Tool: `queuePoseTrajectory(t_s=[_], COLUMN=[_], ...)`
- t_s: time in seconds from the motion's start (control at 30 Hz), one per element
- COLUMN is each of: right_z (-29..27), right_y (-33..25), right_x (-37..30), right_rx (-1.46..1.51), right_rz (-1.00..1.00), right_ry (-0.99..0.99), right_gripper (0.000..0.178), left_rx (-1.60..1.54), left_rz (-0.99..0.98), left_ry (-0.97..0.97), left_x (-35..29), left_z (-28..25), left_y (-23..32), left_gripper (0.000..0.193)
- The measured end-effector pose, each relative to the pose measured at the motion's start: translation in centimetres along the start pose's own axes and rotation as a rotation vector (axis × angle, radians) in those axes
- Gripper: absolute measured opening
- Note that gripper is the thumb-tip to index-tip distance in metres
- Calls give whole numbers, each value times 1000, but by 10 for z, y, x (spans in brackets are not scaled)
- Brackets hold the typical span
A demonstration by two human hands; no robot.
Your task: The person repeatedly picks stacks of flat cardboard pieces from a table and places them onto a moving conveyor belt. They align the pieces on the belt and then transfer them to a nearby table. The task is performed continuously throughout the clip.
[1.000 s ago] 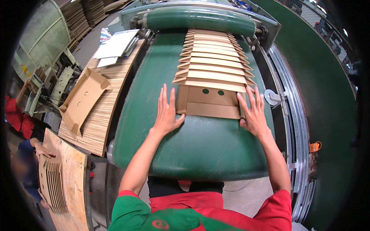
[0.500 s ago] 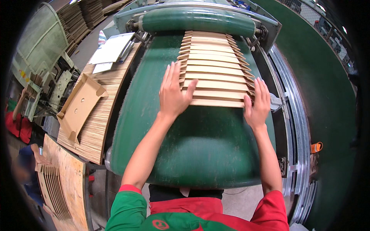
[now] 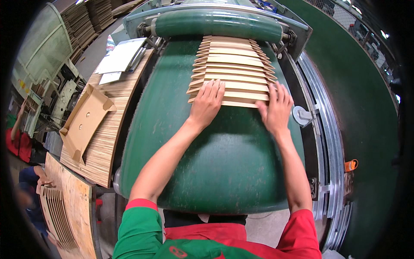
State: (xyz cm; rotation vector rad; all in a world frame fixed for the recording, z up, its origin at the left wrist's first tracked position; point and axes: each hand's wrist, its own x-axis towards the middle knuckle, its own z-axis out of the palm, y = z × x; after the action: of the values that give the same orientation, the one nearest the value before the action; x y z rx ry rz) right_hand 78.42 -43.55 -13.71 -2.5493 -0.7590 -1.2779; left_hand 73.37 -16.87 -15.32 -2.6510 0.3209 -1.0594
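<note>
A row of overlapping folded cardboard pieces (image 3: pixel 237 78) lies on the green conveyor belt (image 3: pixel 215 164), running away from me toward the large green roller (image 3: pixel 215 25). Their folded ends stick out like fins on both sides. My left hand (image 3: pixel 208 103) rests at the near left corner of the row, its fingers stretched over the closest pieces; its palm side is hidden. At the near right corner my right hand (image 3: pixel 278 110) has its fingers raised along the ends and its thumb apart at the front edge. Neither hand visibly grips a piece.
Left of the belt, a stack of flat cardboard (image 3: pixel 116 125) bears an open cardboard tray (image 3: pixel 88 118) and white sheets (image 3: pixel 120 55). A co-worker handles a row of cardboard pieces (image 3: pixel 58 216) on a wooden table (image 3: pixel 82 200). Metal rails (image 3: pixel 332 151) run along the right.
The near edge of the cardboard row has moved farther away. My left hand has shifted inward from its left side onto the closest pieces; my right hand has moved slightly left and forward.
</note>
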Motion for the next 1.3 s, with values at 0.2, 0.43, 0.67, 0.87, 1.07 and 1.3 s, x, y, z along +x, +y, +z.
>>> queuePoseTrajectory(t_s=[0.2,0.43,0.67,0.87,1.07,1.3], right_z=[-2,-11,-15,-55,-7,3], right_y=[-38,-51,-59,-65,-47,-53], right_x=[-11,-41,-37,-4,52,37], right_rx=[12,193,193,432,354,279], right_rz=[-337,-360,-296,-234,-203,-94], right_ry=[-117,-150,-141,-223,-178,-476], right_gripper=[53,14,16,22,44,46], left_rx=[-155,-240,-183,-440,-377,-419], left_rz=[-31,-43,59,61,90,101], left_ry=[52,-160,-260,-192,-212,-215], left_x=[-10,-17,-10,0,-2,-18], left_z=[-13,-48,-44,-27,-28,-49], left_y=[11,29,33,27,27,36], left_gripper=[49,92,89,45,46,42])
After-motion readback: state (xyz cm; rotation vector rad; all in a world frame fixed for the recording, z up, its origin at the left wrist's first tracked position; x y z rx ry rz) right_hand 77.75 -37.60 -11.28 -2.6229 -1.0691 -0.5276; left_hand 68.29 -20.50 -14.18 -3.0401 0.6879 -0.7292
